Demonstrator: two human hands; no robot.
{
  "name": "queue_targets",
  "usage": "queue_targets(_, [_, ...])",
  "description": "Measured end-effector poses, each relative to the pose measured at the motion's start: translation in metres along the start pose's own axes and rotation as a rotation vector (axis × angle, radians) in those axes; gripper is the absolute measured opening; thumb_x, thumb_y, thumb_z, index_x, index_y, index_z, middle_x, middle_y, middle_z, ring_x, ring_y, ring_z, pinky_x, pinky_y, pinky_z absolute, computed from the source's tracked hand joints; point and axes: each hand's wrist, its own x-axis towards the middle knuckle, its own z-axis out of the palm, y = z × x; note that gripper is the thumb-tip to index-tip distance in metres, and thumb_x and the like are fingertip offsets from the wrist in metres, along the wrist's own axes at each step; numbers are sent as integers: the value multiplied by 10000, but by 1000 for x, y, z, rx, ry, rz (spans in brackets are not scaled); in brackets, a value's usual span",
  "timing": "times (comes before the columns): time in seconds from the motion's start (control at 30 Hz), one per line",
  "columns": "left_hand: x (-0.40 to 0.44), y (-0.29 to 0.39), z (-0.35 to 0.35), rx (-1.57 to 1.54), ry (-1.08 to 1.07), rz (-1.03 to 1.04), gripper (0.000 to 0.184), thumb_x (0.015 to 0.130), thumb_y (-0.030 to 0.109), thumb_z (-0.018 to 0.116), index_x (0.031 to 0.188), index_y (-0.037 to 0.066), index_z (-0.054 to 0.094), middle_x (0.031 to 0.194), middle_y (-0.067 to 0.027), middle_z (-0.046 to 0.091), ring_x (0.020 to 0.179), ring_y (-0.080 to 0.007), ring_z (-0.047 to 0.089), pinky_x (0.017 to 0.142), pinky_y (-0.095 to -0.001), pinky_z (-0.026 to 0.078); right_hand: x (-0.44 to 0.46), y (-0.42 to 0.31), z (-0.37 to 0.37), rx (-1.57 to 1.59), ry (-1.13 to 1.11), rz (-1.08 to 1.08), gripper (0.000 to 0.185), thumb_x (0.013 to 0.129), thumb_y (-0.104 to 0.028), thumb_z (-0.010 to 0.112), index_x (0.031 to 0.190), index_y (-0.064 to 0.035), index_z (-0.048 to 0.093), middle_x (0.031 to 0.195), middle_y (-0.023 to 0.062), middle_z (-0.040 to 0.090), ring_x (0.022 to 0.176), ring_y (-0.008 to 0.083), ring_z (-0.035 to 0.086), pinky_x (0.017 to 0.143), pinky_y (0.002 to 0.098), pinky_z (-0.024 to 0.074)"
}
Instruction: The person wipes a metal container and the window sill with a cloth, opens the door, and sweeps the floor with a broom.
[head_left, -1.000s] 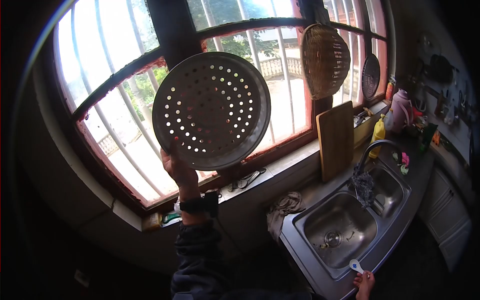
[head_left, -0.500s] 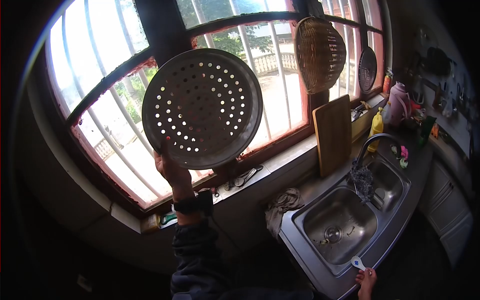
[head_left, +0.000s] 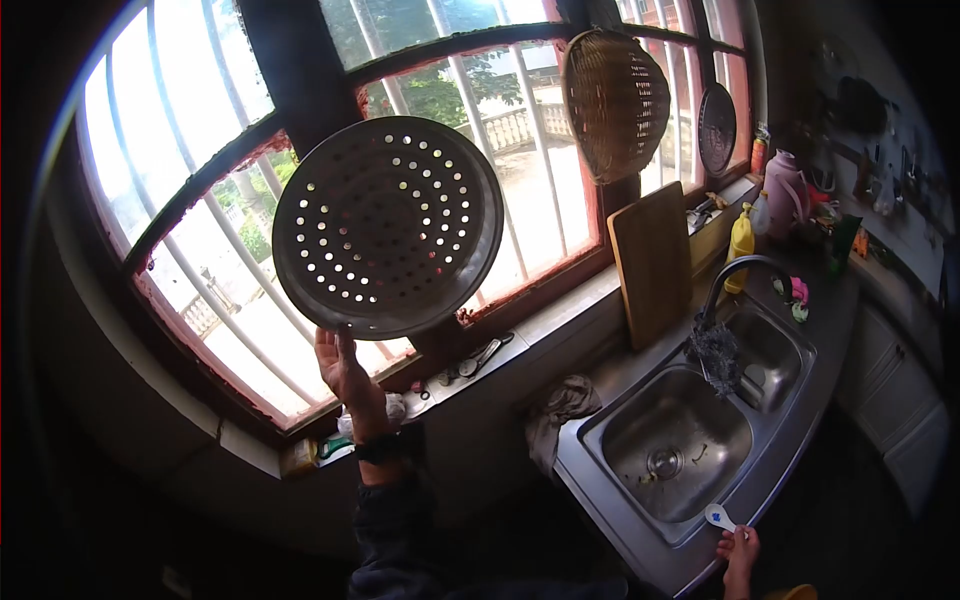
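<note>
1. Round dark metal disc w/ rings of small holes point(head_left: 388, 228): upright against the barred, red-edged window point(head_left: 560, 150), lower rim at L hand point(head_left: 348, 385). Prob. hung there, like the woven brown basket point(head_left: 615, 105) & dark round lid-like piece point(head_left: 716, 130) to its right; hook not visible.
2. White spoon w/ blue mark point(head_left: 718, 516): in R hand point(head_left: 738, 550), bowl over the sink's front edge. Held by the handle, prob. to keep fingers off the bowl.
3. Double-bowl stainless sink point(head_left: 640, 430): bits of debris near drain. Grey shaggy scrubber point(head_left: 714, 352) by the curved faucet point(head_left: 745, 262), prob. kept within reach & draining.
4. Tan rectangular wooden board point(head_left: 652, 268) on edge behind sink, prob. to dry/save space; crumpled grey-brown cloth point(head_left: 563, 408) at sink's left end.
5. L arm: raised & extended, dark sleeve, dark wristband, fingers pointing up. Fingertips at disc's rim; can't tell if pinching or just touching.
6. R hand: low, at frame's bottom, fingers closed on spoon handle.
</note>
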Motion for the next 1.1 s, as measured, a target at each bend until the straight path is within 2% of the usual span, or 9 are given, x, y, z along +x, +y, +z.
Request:
queue_targets(0.17, [-91, 0, -28, 172, 22, -62, 429, 1014, 198, 613, 1390, 24, 505, 1342, -77, 578, 1176, -175, 560, 1027, -346, 415, -6, -20, 3, 5, -27, -13, 181, 1033, -249, 566, 1104, -83, 565, 863, 59, 684, 655, 111, 638, 542, 252, 540])
queue_targets(0.27, [-188, -10, -23, 197, -437, -374, 323, 1020, 173, 584, 1304, 18, 576, 1223, -79, 656, 1038, -162, 636, 907, -289, 492, -11, -26, 4, 22, -60, -7, 199, 1028, -263, 577, 1118, -85, 569, 876, 59, 689, 678, 108, 643, 561, 249, 546])
queue_targets(0.37, [-303, -30, -25, 198, -756, -891, 285, 974, 114, 656, 1228, -14, 632, 1086, -63, 698, 970, -138, 664, 885, -280, 528, -13, -29, 6, 62, -99, 11, 229, 1022, -269, 590, 1139, -73, 568, 876, 65, 688, 678, 112, 646, 572, 257, 556])
queue_targets(0.43, [-355, -28, -19, 341, -1153, -892, 333, 959, 150, 695, 1246, -13, 651, 1094, -64, 713, 1023, -112, 651, 915, -266, 515, -14, -34, 13, 67, -113, 32, 237, 1022, -260, 592, 1122, -45, 593, 899, 91, 705, 683, 129, 654, 586, 257, 544])
queue_targets(0.63, [-425, -34, 15, 363, -1566, -1021, 392, 993, 242, 661, 1287, -17, 632, 1058, -66, 719, 933, -122, 657, 841, -284, 534, -35, -68, 38, 208, -321, 64, 279, 1017, -254, 607, 1154, -12, 592, 962, 111, 714, 760, 136, 673, 668, 278, 570])
queue_targets(0.77, [-464, -25, 40, 208, -1555, -1285, 460, 1047, 353, 552, 1302, -24, 618, 1057, -75, 717, 900, -141, 659, 799, -288, 533, -49, -69, 46, 308, -415, 157, 268, 1030, -241, 576, 1193, -29, 569, 1058, 122, 704, 813, 142, 674, 706, 288, 571])
queue_targets(0.9, [-503, -17, 57, 198, -1352, -1387, 428, 1053, 324, 548, 1254, -42, 639, 1089, -87, 703, 903, -135, 643, 793, -286, 529, -60, -53, 46, 295, -504, 195, 284, 1017, -221, 603, 1212, -16, 573, 1031, 119, 711, 826, 155, 683, 705, 281, 563])
queue_targets(0.93, [-513, -6, 64, 153, -1130, -1419, 392, 1047, 298, 563, 1214, -44, 656, 1109, -88, 695, 921, -139, 637, 820, -283, 522, -60, -50, 44, 283, -510, 188, 279, 1018, -214, 602, 1211, -15, 575, 1018, 114, 711, 821, 152, 681, 704, 279, 562])
queue_targets(1.1, [-518, -1, 84, 106, -1035, -1520, 312, 1026, 236, 592, 1164, -33, 671, 1072, -72, 697, 886, -131, 620, 818, -290, 505, -55, -55, 35, 162, -518, 181, 269, 1019, -190, 596, 1207, 2, 582, 970, 92, 708, 777, 132, 669, 687, 270, 558])
